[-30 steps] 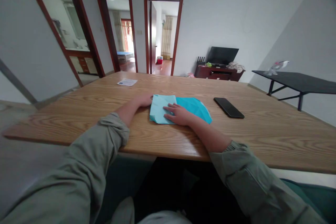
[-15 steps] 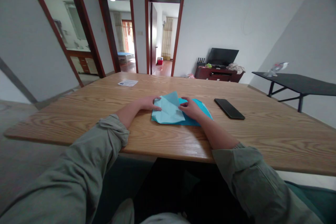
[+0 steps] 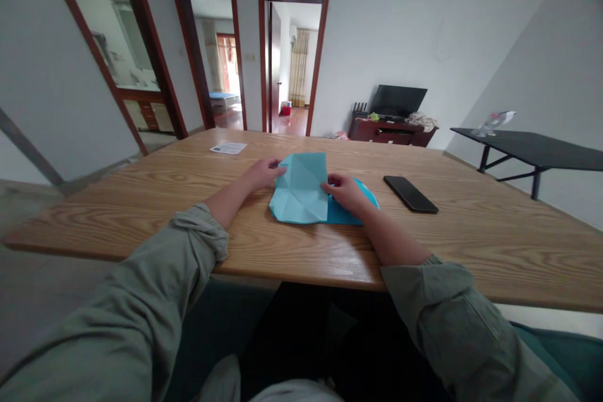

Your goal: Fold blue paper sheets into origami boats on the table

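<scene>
Pale blue creased paper (image 3: 301, 191), folded into a broad flap, is laid over a turquoise paper layer (image 3: 346, 217) with a rounded edge. Both rest on a light wooden table (image 3: 471, 245) with a strong grain, a short way in from the edge nearest the camera. Whether the two coloured layers belong to a single sheet cannot be told.

The left hand (image 3: 266, 173) is placed against the left side of the pale blue creased paper, with its fingers (image 3: 281, 166) bent and their tips at the paper's edge; whether that edge is pinched or merely touched cannot be told. The right hand (image 3: 346, 193) is set at the flap's right side, above the turquoise paper layer, with its fingers (image 3: 330, 185) curled inward against the fold; a firm grasp cannot be confirmed, though the fingers are not lifted away. Grey-green sleeves (image 3: 198, 232) are pushed back along the forearms.

Just right of the pale blue creased paper, a black smartphone (image 3: 409, 193) lies flat. Beyond the paper and to its left, a small white printed card (image 3: 228, 148) is lying. Well beyond the paper and to its right, a dark red-brown cabinet (image 3: 391, 136) is seen carrying a black monitor (image 3: 398, 100), and further right stands a black-topped side table (image 3: 532, 160).
</scene>
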### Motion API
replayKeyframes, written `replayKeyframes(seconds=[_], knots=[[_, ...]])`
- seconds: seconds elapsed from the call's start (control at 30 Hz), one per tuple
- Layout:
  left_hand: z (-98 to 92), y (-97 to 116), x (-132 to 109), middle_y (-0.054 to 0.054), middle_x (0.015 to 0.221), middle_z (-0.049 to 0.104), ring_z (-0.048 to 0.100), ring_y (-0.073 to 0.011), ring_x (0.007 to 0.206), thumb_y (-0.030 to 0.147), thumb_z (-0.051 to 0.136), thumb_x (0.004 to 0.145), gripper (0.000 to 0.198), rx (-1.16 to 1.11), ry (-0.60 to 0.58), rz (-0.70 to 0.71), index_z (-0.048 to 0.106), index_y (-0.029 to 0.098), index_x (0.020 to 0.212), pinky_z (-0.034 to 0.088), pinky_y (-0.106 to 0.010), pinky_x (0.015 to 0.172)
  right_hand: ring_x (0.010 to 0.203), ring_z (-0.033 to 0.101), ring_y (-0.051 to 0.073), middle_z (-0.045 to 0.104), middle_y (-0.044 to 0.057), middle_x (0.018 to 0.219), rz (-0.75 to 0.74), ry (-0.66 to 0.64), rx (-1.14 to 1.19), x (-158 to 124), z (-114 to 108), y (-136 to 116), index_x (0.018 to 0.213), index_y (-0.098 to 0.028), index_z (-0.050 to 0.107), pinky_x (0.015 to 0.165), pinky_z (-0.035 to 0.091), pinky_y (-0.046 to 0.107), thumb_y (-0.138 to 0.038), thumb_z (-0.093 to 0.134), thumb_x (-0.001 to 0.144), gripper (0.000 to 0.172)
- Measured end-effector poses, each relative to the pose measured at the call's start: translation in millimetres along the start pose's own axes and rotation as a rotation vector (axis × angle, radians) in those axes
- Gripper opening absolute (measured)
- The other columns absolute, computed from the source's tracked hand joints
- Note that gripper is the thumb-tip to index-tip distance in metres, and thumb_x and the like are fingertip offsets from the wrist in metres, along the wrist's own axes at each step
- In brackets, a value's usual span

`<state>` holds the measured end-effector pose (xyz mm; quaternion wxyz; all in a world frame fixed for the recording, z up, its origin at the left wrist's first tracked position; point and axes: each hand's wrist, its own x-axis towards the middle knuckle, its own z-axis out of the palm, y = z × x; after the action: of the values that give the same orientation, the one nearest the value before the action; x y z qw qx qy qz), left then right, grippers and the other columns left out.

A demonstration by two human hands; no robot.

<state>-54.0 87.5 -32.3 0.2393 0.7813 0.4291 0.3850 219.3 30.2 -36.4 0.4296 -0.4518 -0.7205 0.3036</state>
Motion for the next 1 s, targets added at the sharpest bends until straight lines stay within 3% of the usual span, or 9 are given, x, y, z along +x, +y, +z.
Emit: replayKeyframes(seconds=[0.1,0.23,0.37,0.53,0.73,1.0], knots=[[-0.8,-3.0,3.3,-0.007,0.088,0.068,0.062,-0.0169,0.078,0.052,0.057,0.078,0.046,-0.034,0.093,0.024,0.066,0.012,0.099,0.049,-0.030,0.075,0.078,0.063,0.017,0.072,-0.002,0.087,-0.020,0.005,-0.026,1.3,-1.5,5.3,0.086,-0.029,0.070,0.072,0.050,0.030,-0.034,0.062,0.075,0.014],[1.6,1.6,1.6,-0.006,0.083,0.067,0.059,-0.0140,0.069,0.052,0.063,0.074,0.049,-0.113,0.143,0.007,0.063,0.012,0.102,0.047,-0.027,0.066,0.079,0.063,0.017,0.071,-0.002,0.086,-0.009,0.037,-0.073,2.9,-2.7,10.0,0.086,-0.028,0.070,0.072,0.050,0.030,-0.036,0.061,0.075,0.016],[6.3,14.9,-3.5,-0.006,0.091,0.068,0.060,-0.0146,0.072,0.044,0.075,0.063,0.064,-0.192,0.071,0.028,0.057,0.012,0.115,0.048,-0.027,0.067,0.079,0.063,0.016,0.071,-0.002,0.086,-0.017,0.047,-0.044,3.4,-3.5,9.7,0.084,-0.028,0.069,0.074,0.050,0.030,-0.035,0.061,0.075,0.014],[6.8,27.3,-5.4,-0.004,0.087,0.066,0.059,-0.0150,0.075,0.044,0.063,0.075,0.039,-0.181,0.136,0.066,0.062,0.013,0.099,0.046,-0.025,0.067,0.079,0.062,0.016,0.070,-0.003,0.083,0.007,0.047,0.015,2.0,-3.3,3.6,0.082,-0.028,0.069,0.074,0.050,0.029,-0.035,0.061,0.074,0.014],[2.9,28.4,-3.7,0.004,0.056,0.044,0.042,-0.0097,0.052,0.053,0.048,0.084,0.040,-0.200,0.223,0.032,0.053,0.017,0.069,0.035,-0.022,0.049,0.068,0.058,0.014,0.068,-0.004,0.079,0.063,0.043,0.053,-0.8,-2.9,-4.2,0.079,-0.027,0.069,0.058,0.046,0.023,-0.037,0.063,0.072,0.014],[2.2,32.1,2.3,0.005,0.051,0.038,0.038,-0.0095,0.050,0.054,0.052,0.082,0.040,-0.223,0.293,-0.026,0.052,0.018,0.066,0.031,-0.021,0.047,0.042,0.043,0.008,0.054,-0.006,0.055,0.117,0.098,0.154,-2.3,-5.0,-12.8,0.076,-0.023,0.064,0.039,0.033,0.021,-0.038,0.065,0.071,0.016]])
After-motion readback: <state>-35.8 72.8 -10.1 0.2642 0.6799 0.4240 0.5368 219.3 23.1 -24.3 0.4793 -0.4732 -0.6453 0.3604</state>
